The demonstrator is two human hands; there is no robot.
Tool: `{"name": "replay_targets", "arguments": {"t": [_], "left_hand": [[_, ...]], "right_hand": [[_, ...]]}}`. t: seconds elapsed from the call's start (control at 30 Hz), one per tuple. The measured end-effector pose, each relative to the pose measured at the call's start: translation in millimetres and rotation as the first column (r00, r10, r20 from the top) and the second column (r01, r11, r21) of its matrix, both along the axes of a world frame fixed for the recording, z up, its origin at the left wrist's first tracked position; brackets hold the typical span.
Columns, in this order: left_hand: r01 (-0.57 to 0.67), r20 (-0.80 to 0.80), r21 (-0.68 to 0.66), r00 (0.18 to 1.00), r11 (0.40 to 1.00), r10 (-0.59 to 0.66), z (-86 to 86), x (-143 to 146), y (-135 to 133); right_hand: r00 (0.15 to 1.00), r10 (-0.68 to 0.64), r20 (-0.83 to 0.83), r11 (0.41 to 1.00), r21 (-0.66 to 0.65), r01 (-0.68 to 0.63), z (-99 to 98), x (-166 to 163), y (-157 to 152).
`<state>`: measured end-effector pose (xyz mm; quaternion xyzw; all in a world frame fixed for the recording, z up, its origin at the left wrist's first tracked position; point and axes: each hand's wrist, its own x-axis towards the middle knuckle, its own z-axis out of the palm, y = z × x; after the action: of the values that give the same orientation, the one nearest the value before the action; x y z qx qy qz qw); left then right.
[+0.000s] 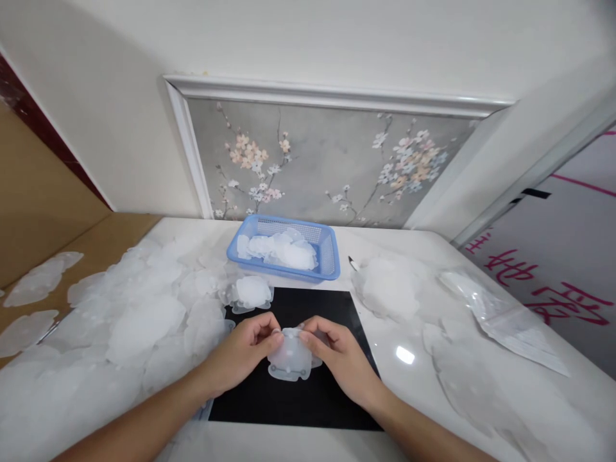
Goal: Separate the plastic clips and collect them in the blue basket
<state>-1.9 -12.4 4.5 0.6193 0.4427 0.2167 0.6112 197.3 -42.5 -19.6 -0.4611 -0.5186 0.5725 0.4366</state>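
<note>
Between my two hands is a thin, translucent white sheet piece (289, 356) with a wavy outline and small dark dots along its lower edge. My left hand (248, 343) pinches its upper left corner between thumb and fingers. At the upper right corner, my right hand (332, 346) grips it the same way. Part of another such piece shows behind it on the right. Under both hands lies a black mat (289, 407). Just beyond my left hand, a small stack of similar pieces (253, 292) rests at the mat's upper left corner.
A blue plastic basket (331, 256) holding more pieces stands behind the mat. Large heaps of translucent pieces (139, 327) cover the left side. Another pile (389, 285) and a clear plastic bag (505, 321) lie to the right. A dark-tipped pen-like object (353, 262) lies near that pile.
</note>
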Motion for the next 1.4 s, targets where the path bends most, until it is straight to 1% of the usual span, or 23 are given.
{"name": "replay_targets", "arguments": {"t": [0.17, 0.27, 0.43, 0.63, 0.8, 0.97, 1.13, 1.3, 1.33, 1.4], "left_hand": [[0.033, -0.008, 0.008, 0.999, 0.999, -0.033, 0.2, 0.0, -0.1], [0.051, -0.004, 0.013, 0.999, 0.999, -0.051, -0.4, -0.5, 0.0], [0.047, 0.003, -0.007, 0.999, 0.999, -0.047, 1.3, -0.8, -1.3], [0.026, 0.001, -0.018, 1.0, 1.0, -0.026, 0.8, 0.1, -2.5], [0.032, -0.007, 0.017, 0.999, 0.999, -0.032, 0.7, 0.5, -1.9], [0.039, 0.004, -0.009, 0.999, 0.999, -0.039, 3.1, 0.9, -1.3], [0.06, 0.028, -0.004, 0.998, 0.998, -0.06, 0.9, -0.1, -1.4], [0.062, 0.031, -0.005, 0.998, 0.998, -0.062, -0.2, -1.1, -1.2], [0.065, 0.013, 0.01, 0.998, 0.998, -0.065, 0.1, -1.7, -0.7], [0.073, -0.06, 0.088, 0.996, 0.993, -0.068, 1.4, -3.5, 0.9]], "right_hand": [[1.0, 0.008, -0.014, 1.0, -0.017, -0.008, -0.3, -0.9, 0.3], [1.0, 0.007, -0.014, 1.0, -0.004, -0.007, -2.3, -0.3, 1.2], [1.0, 0.007, -0.003, 1.0, 0.0, -0.007, -4.2, 0.7, 1.3], [0.999, 0.011, 0.032, 1.0, 0.023, -0.012, -1.0, 0.4, -1.4], [0.999, 0.019, 0.033, 0.999, 0.025, -0.02, 0.1, -0.2, -1.4], [1.0, 0.0, 0.022, 1.0, 0.01, 0.0, -0.9, 0.3, 0.6], [1.0, 0.006, 0.011, 1.0, 0.01, -0.007, -0.9, 0.3, 0.5], [0.998, 0.007, 0.068, 1.0, 0.016, -0.008, -1.5, 1.7, 0.1], [0.994, 0.004, 0.105, 0.999, 0.044, -0.009, -1.9, 2.1, 0.2], [0.975, -0.031, 0.219, 0.99, 0.144, 0.0, -2.0, 2.8, 0.7]]}}
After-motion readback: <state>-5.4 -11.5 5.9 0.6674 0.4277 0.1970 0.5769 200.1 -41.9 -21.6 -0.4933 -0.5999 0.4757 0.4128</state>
